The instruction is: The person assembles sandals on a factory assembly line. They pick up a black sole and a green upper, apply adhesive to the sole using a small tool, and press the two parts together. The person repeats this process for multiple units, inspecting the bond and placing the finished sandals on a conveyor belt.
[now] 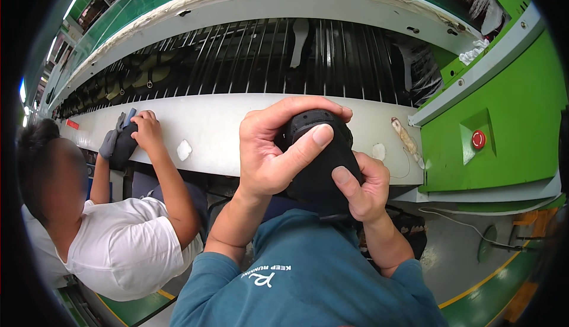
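In front of my chest I hold a black shoe upper [314, 161], stiff and rounded at its top end, with a dark band and small dots or holes along the rim. My left hand [278, 149] wraps over that top end, thumb across the front and fingers curled behind. Lower down, my right hand [367, 187] grips the other side, its thumb pressed on the black surface. The far side of the upper is hidden. Directly beyond my hands is the white ledge [219, 119] of the line.
Past the ledge runs a roller conveyor [237, 60] carrying dark shoe parts and a pale sole-shaped piece [300, 42]. A wrapped tool [405, 137] lies by a green machine with a red button [478, 139]. At left, a co-worker [127, 244] handles a black piece [123, 146].
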